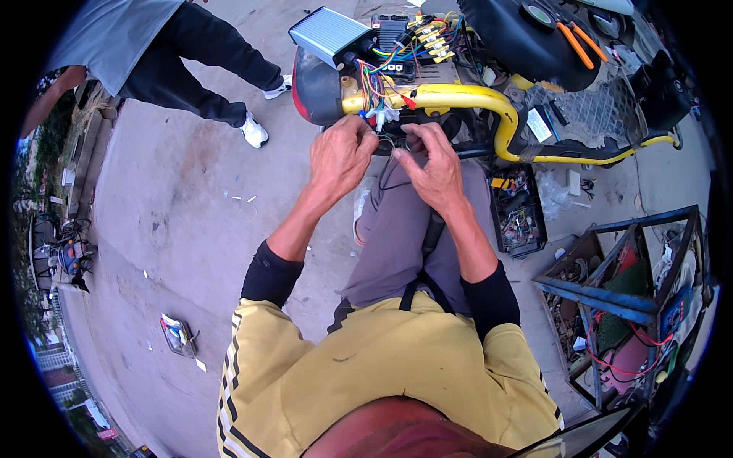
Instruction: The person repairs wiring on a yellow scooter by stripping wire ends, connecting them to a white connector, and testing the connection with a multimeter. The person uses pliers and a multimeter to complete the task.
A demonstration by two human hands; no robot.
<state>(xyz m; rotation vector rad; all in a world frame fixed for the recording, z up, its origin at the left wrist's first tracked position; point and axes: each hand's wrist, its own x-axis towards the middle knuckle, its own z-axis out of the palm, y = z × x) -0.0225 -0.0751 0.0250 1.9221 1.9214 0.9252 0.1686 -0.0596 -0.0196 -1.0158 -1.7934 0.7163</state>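
Two hands: we hold both close together, just under the yellow frame (466, 98) of a stripped scooter.
Left hand (341, 156): curled shut, fingertips pinching a thin dark wire (389, 172).
Right hand (435, 169): also closed, pinching the same wire, likely so the two ends meet.
Wire: it runs between our fingertips and loops down over our grey lap (405, 229).
Loom (382, 80): coloured wires spill from the frame just above our hands, touching nothing we hold as far as we can tell.
Controller (330, 34): a ribbed silver box resting on top, near the loom it feeds.
Edges: the frame closes off space above; a parts tray (519, 214) sits just right of our knee, a blue crate (611, 294) further right.
Open room: bare concrete (191, 198) lies to our left.
Bystander: a person's legs (214, 72) stand well apart, upper left.
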